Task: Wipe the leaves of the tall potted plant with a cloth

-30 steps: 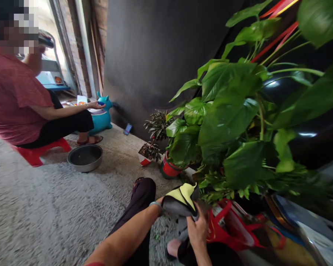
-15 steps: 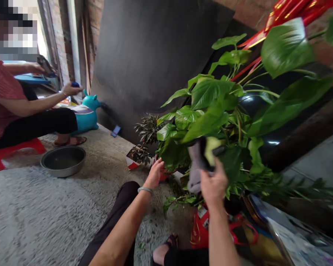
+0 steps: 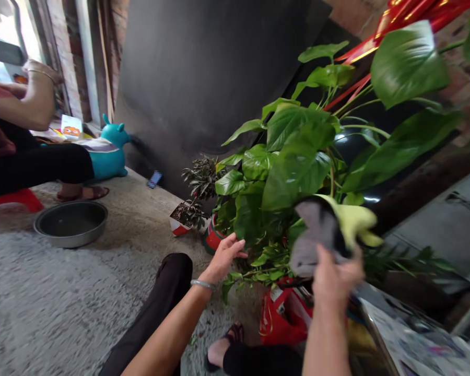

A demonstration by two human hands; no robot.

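In my right hand (image 3: 337,279) is a floppy cloth (image 3: 317,235), grey on one side and black and yellow-green on the other. It is blurred by motion, and my fingers close around its lower part. Behind the cloth rises a potted plant with large glossy green leaves (image 3: 297,167). My left hand (image 3: 227,256) hangs just in front of the lower leaves, fingers loosely bent and apart, holding nothing. A grey bangle (image 3: 203,284) circles that wrist. Beyond my left hand stands a red and green pot (image 3: 213,237), partly hidden by foliage.
A smaller plant sits in a white and red pot (image 3: 179,222). A metal basin (image 3: 72,224) rests on the concrete floor near a seated person (image 3: 39,162) and a turquoise animal toy (image 3: 112,149). A red bag (image 3: 280,318) lies between my feet and the plants.
My right hand has swung to the right with the cloth, which has fanned out. My left hand has dropped slightly and moved right. The seated person's arm has risen.
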